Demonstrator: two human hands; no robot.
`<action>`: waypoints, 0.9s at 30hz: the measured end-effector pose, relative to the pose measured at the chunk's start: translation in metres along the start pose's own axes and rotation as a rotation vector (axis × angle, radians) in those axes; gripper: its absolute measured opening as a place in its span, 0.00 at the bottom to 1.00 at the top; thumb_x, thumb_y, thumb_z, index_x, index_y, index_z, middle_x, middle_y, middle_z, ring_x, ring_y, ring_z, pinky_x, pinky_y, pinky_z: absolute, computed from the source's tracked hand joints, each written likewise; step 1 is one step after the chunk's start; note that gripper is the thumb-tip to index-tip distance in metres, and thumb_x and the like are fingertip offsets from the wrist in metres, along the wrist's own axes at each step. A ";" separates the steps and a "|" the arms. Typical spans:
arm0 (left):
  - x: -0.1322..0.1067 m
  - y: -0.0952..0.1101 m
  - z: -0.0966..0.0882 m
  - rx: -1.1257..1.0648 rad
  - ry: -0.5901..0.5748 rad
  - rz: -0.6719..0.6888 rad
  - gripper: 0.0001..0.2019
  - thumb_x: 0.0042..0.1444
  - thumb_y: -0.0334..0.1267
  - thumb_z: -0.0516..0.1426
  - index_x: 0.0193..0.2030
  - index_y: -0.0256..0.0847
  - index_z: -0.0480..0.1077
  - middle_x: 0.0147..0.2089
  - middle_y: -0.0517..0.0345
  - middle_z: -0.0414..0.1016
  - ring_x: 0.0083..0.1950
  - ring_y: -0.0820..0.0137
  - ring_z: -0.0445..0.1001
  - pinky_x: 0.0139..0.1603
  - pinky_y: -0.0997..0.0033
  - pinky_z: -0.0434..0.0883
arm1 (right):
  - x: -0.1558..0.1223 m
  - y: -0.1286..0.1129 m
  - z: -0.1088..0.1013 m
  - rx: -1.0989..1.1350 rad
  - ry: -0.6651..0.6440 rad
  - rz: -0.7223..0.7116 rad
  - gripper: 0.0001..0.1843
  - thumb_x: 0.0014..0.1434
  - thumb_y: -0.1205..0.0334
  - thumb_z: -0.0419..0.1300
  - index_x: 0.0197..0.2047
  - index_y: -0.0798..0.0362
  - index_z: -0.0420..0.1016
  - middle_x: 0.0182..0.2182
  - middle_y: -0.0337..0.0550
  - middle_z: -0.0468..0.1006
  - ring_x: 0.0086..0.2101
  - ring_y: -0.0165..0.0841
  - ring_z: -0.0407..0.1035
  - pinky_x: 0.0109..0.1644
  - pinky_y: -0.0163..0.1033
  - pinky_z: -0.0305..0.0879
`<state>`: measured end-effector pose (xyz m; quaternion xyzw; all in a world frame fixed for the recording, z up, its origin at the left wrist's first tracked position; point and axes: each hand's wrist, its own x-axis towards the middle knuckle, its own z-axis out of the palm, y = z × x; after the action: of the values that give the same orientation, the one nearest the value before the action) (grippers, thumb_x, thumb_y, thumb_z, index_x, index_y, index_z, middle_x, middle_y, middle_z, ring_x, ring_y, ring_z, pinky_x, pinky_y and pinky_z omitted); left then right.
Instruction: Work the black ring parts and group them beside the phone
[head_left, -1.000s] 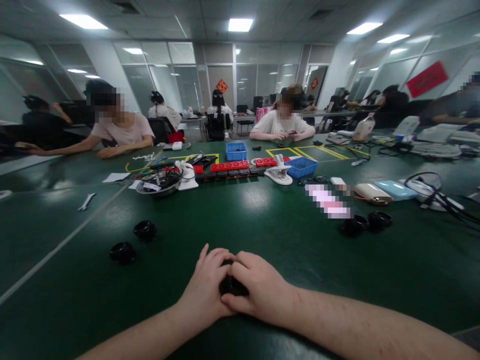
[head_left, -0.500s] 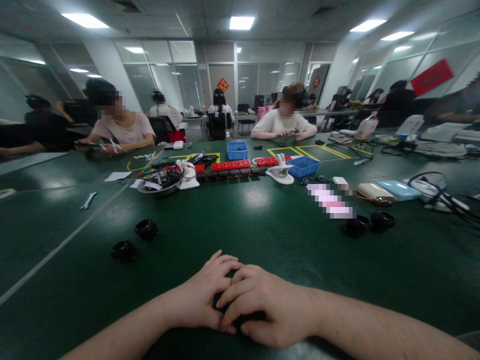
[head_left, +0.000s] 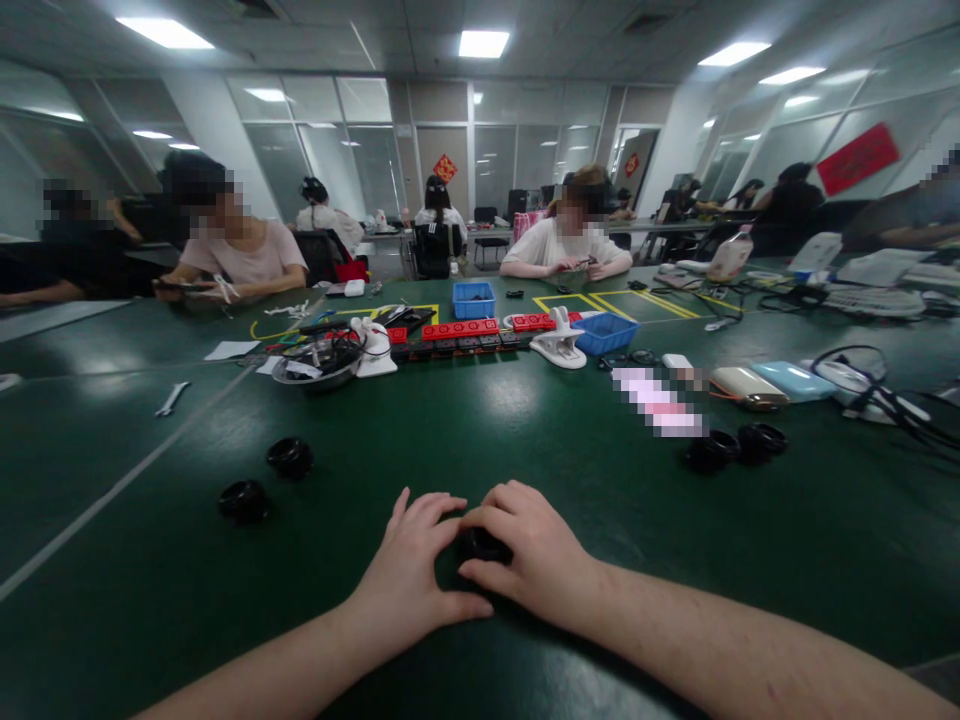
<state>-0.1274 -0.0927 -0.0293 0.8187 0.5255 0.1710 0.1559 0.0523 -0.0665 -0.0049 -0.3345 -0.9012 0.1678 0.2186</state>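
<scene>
Both hands rest together on the green table (head_left: 525,430) near its front edge. Between them sits a small black round part (head_left: 480,545), mostly covered. My right hand (head_left: 529,555) curls over it from the right with fingers and thumb around it. My left hand (head_left: 412,580) lies beside it on the left, fingers stretched forward and touching the part's side. Two black ring-shaped parts (head_left: 244,500) (head_left: 290,457) lie to the left, and two more (head_left: 709,450) (head_left: 761,440) to the right.
Mid-table stand a metal bowl of cables (head_left: 315,365), red and black power strips (head_left: 457,335), two white clamp-like stands (head_left: 559,345), blue bins (head_left: 604,333), power banks (head_left: 750,387) and cables. A wrench (head_left: 171,400) lies at left. Several people sit working at the far side.
My hands drew back toward me, then moved forward again. The black part, fully covered half a second ago, shows again between them, and my left fingers have stretched out.
</scene>
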 end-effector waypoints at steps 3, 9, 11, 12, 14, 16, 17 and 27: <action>-0.001 0.004 0.002 0.018 0.026 0.004 0.28 0.35 0.49 0.66 0.46 0.45 0.69 0.49 0.53 0.68 0.54 0.53 0.63 0.60 0.37 0.43 | -0.001 0.001 0.005 0.065 -0.007 -0.114 0.19 0.49 0.57 0.64 0.44 0.52 0.71 0.35 0.43 0.70 0.36 0.34 0.62 0.41 0.39 0.60; 0.000 0.002 -0.006 0.005 -0.003 0.062 0.21 0.39 0.39 0.63 0.43 0.46 0.70 0.48 0.54 0.67 0.53 0.55 0.64 0.60 0.40 0.46 | -0.003 0.006 -0.002 0.212 0.023 -0.246 0.18 0.56 0.59 0.57 0.50 0.53 0.67 0.43 0.47 0.70 0.42 0.34 0.64 0.46 0.40 0.62; 0.001 -0.001 -0.010 0.010 -0.007 0.077 0.19 0.40 0.40 0.62 0.42 0.45 0.70 0.50 0.53 0.66 0.55 0.55 0.62 0.61 0.41 0.45 | -0.004 0.010 -0.009 0.273 0.117 -0.238 0.19 0.60 0.61 0.52 0.54 0.54 0.64 0.45 0.48 0.68 0.45 0.34 0.63 0.48 0.40 0.61; 0.002 -0.003 -0.011 0.016 -0.002 0.066 0.18 0.41 0.41 0.62 0.42 0.45 0.71 0.51 0.53 0.65 0.55 0.55 0.62 0.61 0.41 0.45 | -0.004 0.012 -0.012 0.300 0.176 -0.204 0.19 0.61 0.61 0.50 0.55 0.53 0.63 0.45 0.48 0.67 0.45 0.33 0.63 0.47 0.40 0.62; 0.002 -0.008 -0.012 0.027 0.009 0.019 0.17 0.43 0.42 0.62 0.42 0.45 0.70 0.51 0.53 0.65 0.55 0.55 0.62 0.61 0.40 0.45 | -0.002 0.019 -0.018 0.349 0.276 -0.102 0.18 0.62 0.59 0.48 0.53 0.52 0.64 0.41 0.47 0.68 0.41 0.33 0.64 0.44 0.39 0.63; 0.003 -0.012 -0.012 0.038 0.030 -0.031 0.16 0.46 0.42 0.60 0.43 0.45 0.70 0.51 0.54 0.66 0.55 0.56 0.63 0.60 0.40 0.46 | 0.001 0.027 -0.021 0.386 0.325 -0.017 0.16 0.61 0.55 0.49 0.47 0.52 0.69 0.36 0.44 0.70 0.37 0.33 0.66 0.40 0.39 0.63; 0.003 -0.014 -0.012 0.041 0.041 -0.050 0.16 0.47 0.43 0.60 0.44 0.45 0.69 0.51 0.54 0.66 0.55 0.56 0.63 0.60 0.40 0.46 | 0.003 0.030 -0.021 0.400 0.335 0.007 0.16 0.59 0.52 0.51 0.44 0.52 0.70 0.34 0.44 0.70 0.36 0.33 0.66 0.39 0.39 0.63; 0.001 -0.016 -0.012 0.045 0.055 -0.127 0.16 0.51 0.45 0.57 0.47 0.46 0.69 0.53 0.53 0.65 0.57 0.56 0.61 0.60 0.40 0.47 | 0.009 0.039 -0.004 0.390 0.379 0.203 0.22 0.50 0.61 0.61 0.46 0.53 0.57 0.40 0.45 0.67 0.36 0.32 0.66 0.39 0.39 0.66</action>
<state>-0.1452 -0.0842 -0.0257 0.7819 0.5843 0.1714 0.1335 0.0691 -0.0314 -0.0161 -0.4001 -0.7570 0.2931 0.4254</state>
